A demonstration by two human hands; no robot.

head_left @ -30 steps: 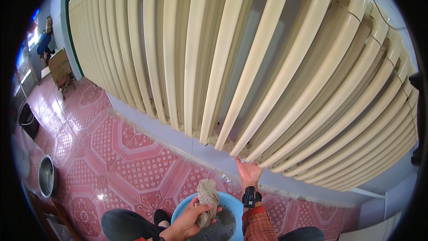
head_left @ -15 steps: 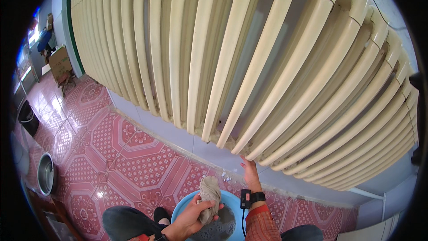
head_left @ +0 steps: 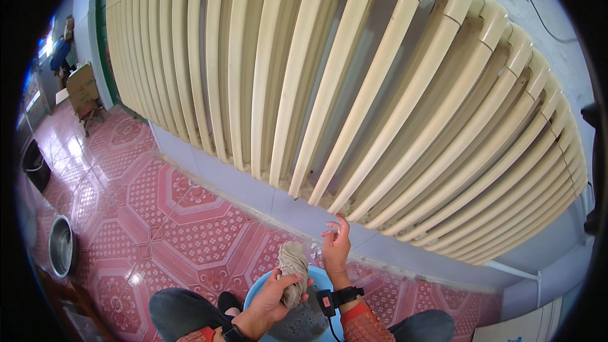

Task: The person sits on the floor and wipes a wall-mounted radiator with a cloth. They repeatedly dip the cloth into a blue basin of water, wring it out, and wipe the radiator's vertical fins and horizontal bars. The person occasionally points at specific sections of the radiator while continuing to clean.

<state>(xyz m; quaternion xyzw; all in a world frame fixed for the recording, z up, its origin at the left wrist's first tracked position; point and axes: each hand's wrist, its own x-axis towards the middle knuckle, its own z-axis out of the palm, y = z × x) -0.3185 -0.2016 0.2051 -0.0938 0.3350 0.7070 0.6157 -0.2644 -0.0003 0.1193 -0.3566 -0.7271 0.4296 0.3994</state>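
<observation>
A wrung, folded beige-grey cloth point(head_left: 292, 272) is gripped in my left hand point(head_left: 271, 297), held over a light blue basin point(head_left: 256, 286). Murky, sudsy water point(head_left: 297, 324) fills the basin. My right hand point(head_left: 336, 250) is raised just below the lower ends of the cream radiator point(head_left: 304, 88), apart from it. Its fingers are curled toward the thumb, and something small and whitish shows between them, too small to name. Pale flakes point(head_left: 315, 250) lie on the floor beside this hand, at the foot of the wall.
The radiator spans the wall ahead. A metal basin point(head_left: 61, 247) and a black bucket point(head_left: 36, 166) stand on the patterned red tile floor point(head_left: 190, 215) at left. Cardboard point(head_left: 82, 90) leans farther back. A white pipe point(head_left: 513, 270) runs low at right, above a pale panel point(head_left: 522, 326).
My right hand has come down and left from the radiator's lower edge, its fingers now curled. The left hand still holds the cloth, slightly farther left. The view has shifted a little.
</observation>
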